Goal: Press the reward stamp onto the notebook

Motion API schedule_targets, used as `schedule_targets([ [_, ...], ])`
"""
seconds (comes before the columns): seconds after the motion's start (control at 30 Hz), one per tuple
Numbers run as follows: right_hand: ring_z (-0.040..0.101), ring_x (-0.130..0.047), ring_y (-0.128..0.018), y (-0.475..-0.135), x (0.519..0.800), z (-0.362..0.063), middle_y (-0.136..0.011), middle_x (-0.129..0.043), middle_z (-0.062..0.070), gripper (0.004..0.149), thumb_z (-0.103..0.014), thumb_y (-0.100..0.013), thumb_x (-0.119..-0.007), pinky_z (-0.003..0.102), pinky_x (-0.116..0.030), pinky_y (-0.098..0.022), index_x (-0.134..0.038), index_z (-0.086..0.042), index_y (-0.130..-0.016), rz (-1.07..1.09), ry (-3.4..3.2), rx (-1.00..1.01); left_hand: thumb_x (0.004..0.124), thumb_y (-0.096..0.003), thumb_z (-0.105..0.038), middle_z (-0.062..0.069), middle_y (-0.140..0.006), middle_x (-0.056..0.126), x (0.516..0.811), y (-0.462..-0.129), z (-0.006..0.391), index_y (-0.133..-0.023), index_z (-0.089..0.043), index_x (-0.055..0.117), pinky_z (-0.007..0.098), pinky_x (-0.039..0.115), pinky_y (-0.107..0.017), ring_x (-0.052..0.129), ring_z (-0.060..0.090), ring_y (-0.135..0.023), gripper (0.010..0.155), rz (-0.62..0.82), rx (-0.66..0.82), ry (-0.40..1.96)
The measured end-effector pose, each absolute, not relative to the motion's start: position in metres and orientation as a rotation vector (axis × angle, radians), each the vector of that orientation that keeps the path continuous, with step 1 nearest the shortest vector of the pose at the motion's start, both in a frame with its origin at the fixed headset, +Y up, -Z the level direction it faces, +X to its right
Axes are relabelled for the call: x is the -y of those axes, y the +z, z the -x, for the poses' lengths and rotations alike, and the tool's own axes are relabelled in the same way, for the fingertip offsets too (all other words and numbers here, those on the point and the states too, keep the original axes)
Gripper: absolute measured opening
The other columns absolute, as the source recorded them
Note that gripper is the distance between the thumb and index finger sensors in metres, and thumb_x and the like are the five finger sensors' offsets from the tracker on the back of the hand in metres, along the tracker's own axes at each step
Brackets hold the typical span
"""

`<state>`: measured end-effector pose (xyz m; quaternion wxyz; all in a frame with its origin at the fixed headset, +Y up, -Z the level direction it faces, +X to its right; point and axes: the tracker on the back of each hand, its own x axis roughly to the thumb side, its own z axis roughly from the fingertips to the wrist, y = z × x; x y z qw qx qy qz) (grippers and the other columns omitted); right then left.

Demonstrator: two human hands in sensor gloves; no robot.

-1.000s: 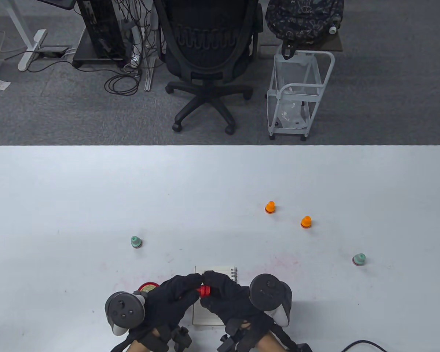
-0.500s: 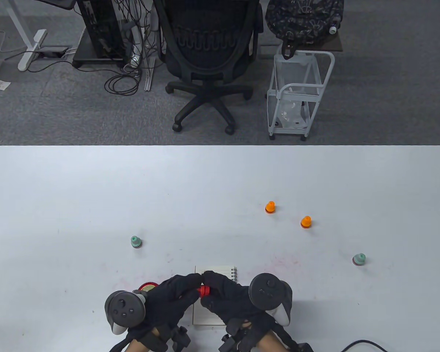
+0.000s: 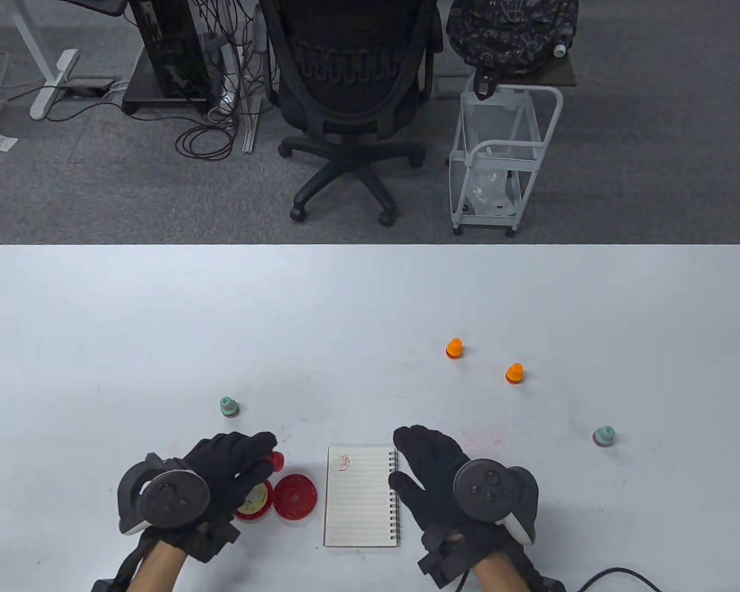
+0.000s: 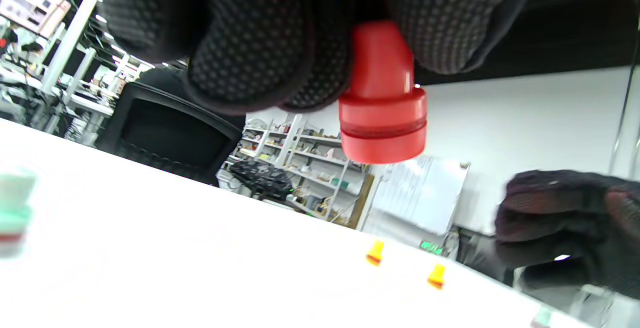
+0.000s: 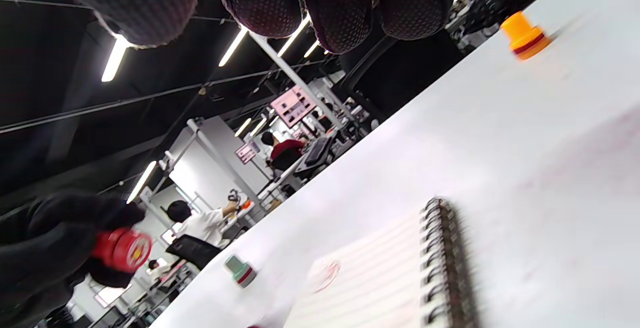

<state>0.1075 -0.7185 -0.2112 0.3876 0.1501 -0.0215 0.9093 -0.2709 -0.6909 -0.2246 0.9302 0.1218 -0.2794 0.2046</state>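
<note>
Stamping looked done: your left hand (image 3: 228, 472) gripped the red stamp (image 3: 276, 460) beside your spread, empty right hand (image 3: 435, 468). Between them lay the notebook (image 3: 362, 505), a red mark (image 3: 344, 462) at its far corner.

Stamp (image 3: 276, 460): your red reward stamp, a narrow handle widening to a round ringed base; it hangs off the surface (image 3: 370, 308), base tilted down, left of the notebook.
Grip: your left hand (image 3: 225, 472) pinches its handle between gloved fingers (image 4: 260, 43).
Notebook (image 3: 361, 496): small, lined, spiral-bound along its right edge, lying open and flat on the surface between your hands.
Mark (image 3: 344, 462): a red imprint near the page's top left corner.
</note>
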Motion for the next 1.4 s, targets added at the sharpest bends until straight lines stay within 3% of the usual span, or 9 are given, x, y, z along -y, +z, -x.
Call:
schedule_targets([
  [0.27, 0.054, -0.054, -0.096, -0.218, 0.719, -0.129, -0.105, -0.055, 0.015, 0.066, -0.047, -0.043, -0.072, 0.076, -0.044, -0.064, -0.058, -0.019, -0.100, -0.280, 2.336, 0.056, 0.085, -0.0483, -0.033, 0.010, -0.075, 0.097, 0.704, -0.252, 0.326, -0.090, -0.012, 0.087, 0.051, 0.080, -0.049, 0.098, 0.030, -0.052, 0.047, -0.097, 0.461, 0.083],
  [0.53, 0.052, -0.049, -0.100, -0.220, 0.723, -0.126, -0.108, -0.052, 0.012, 0.066, -0.049, -0.042, -0.072, 0.077, -0.040, -0.066, -0.056, -0.023, -0.101, -0.296, 2.535, 0.025, 0.086, -0.0476, -0.032, 0.010, -0.077, 0.097, 0.729, -0.267, 0.344, -0.090, -0.013, 0.088, 0.052, 0.080, -0.051, 0.098, 0.032, -0.055, 0.047, 0.051, 0.422, -0.110],
  [0.83, 0.052, -0.049, -0.100, -0.220, 0.722, -0.124, -0.108, -0.053, 0.012, 0.065, -0.048, -0.042, -0.072, 0.076, -0.041, -0.067, -0.058, -0.023, -0.101, -0.303, 2.576, 0.004, 0.086, -0.0472, -0.033, 0.010, -0.080, 0.097, 0.743, -0.274, 0.341, -0.092, -0.013, 0.086, 0.052, 0.079, -0.052, 0.098, 0.033, -0.058, 0.049, 0.142, 0.417, -0.209],
  [1.13, 0.052, -0.048, -0.100, -0.221, 0.723, -0.124, -0.108, -0.053, 0.012, 0.065, -0.047, -0.042, -0.072, 0.076, -0.041, -0.067, -0.058, -0.023, -0.101, -0.300, 2.574, 0.009, 0.084, -0.0479, -0.040, 0.014, -0.089, 0.091, 0.719, -0.284, 0.333, -0.098, -0.013, 0.082, 0.054, 0.077, -0.055, 0.095, 0.037, -0.066, 0.056, 0.104, 0.403, -0.191],
  [1.4, 0.052, -0.048, -0.101, -0.222, 0.724, -0.126, -0.108, -0.053, 0.012, 0.064, -0.047, -0.042, -0.072, 0.075, -0.041, -0.067, -0.058, -0.023, -0.100, -0.279, 2.566, 0.000, 0.084, -0.0483, -0.039, 0.015, -0.095, 0.087, 0.715, -0.316, 0.295, -0.100, -0.014, 0.080, 0.055, 0.078, -0.060, 0.094, 0.040, -0.074, 0.058, 0.119, 0.448, -0.197],
])
